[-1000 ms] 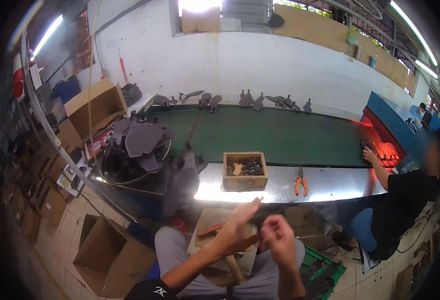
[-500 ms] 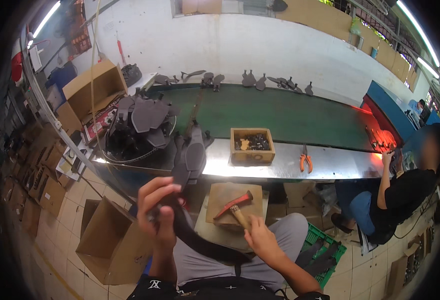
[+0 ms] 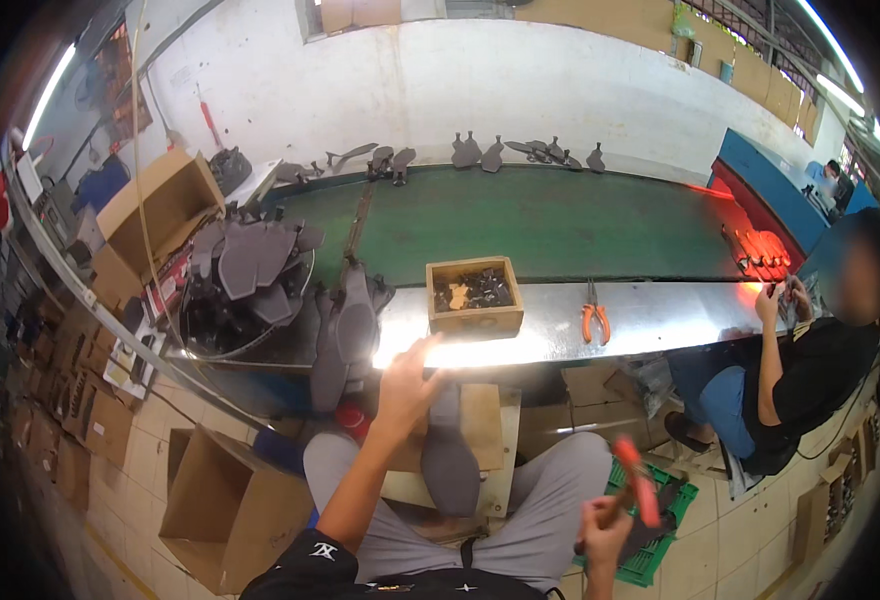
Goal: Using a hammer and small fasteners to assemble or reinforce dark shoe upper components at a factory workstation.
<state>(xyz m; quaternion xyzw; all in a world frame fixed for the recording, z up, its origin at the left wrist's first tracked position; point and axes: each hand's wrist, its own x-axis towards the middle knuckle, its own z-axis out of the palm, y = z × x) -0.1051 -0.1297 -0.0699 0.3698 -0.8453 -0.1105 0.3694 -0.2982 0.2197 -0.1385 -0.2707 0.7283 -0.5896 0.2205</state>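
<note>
My left hand [image 3: 410,385] is stretched forward, its fingers extended, just in front of a small wooden box [image 3: 475,322] of dark and tan bits. Beneath that hand a dark grey shoe sole [image 3: 451,465] lies over a board-topped stand [image 3: 482,415] between my knees. My right hand [image 3: 605,530] grips a hammer [image 3: 638,483], its red head smeared by motion, held up at the right beside my leg. More soles with dark straps [image 3: 350,325] lie at the bench edge, left of the box.
A heaped basket of soles [image 3: 260,265] stands at the left. Orange-handled pliers [image 3: 594,318] lie on the metal bench edge, before the green belt [image 3: 520,225]. A co-worker [image 3: 810,375] sits at the right. An open carton [image 3: 225,515] and a green crate [image 3: 655,560] flank my legs.
My left hand has set the sole down on the stand and moved forward toward the wooden box. My right hand has swung the hammer away to the right.
</note>
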